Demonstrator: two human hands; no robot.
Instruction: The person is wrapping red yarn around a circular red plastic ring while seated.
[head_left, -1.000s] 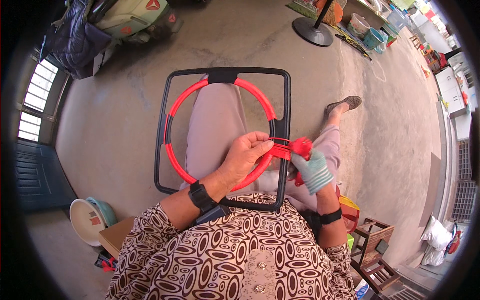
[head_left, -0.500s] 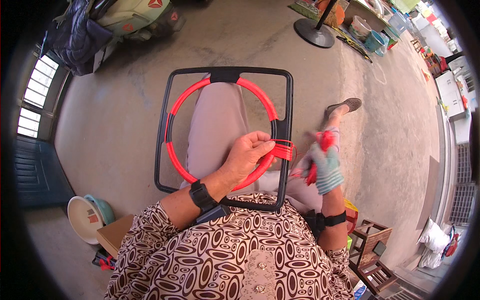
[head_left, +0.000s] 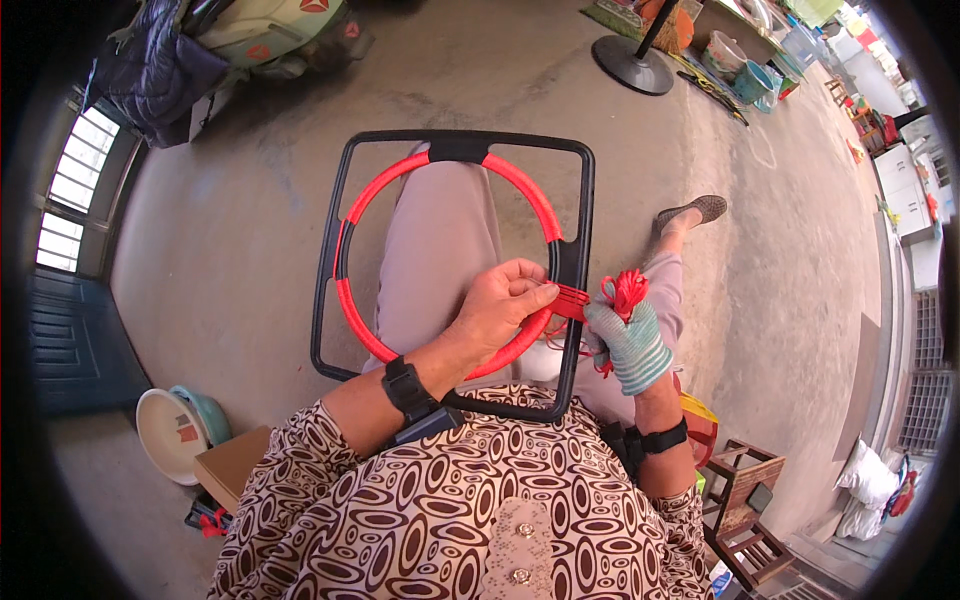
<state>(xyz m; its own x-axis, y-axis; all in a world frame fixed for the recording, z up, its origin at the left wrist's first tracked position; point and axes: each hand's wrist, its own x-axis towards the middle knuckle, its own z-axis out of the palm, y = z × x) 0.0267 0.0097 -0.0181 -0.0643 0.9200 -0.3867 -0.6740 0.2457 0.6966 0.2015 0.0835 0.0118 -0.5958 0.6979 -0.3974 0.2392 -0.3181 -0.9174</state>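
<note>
A black square frame [head_left: 587, 200] with a ring inside rests over my lap and leg. Red cord covers most of the ring [head_left: 372, 186], with bare black sections between. My bare left hand [head_left: 505, 308] pinches the red cord strands [head_left: 570, 301] that wrap from the ring to the frame's right bar. In a striped grey-green glove, my right hand [head_left: 632, 340] is closed round a bundle of red cord [head_left: 627, 290], just outside that bar. Loops of the bundle stick out above the fist and a bit shows below it.
To the left stand a cream basin [head_left: 165, 437], a teal basin [head_left: 205, 415] and a cardboard box [head_left: 230, 465]. A wooden stool [head_left: 745, 490] is at my lower right. Farther off are a black pole base [head_left: 633, 66], buckets [head_left: 750, 82] and a scooter [head_left: 270, 35].
My right hand has come up and left toward the frame's right bar, carrying the cord bundle. My left hand keeps its pinch at nearly the same place.
</note>
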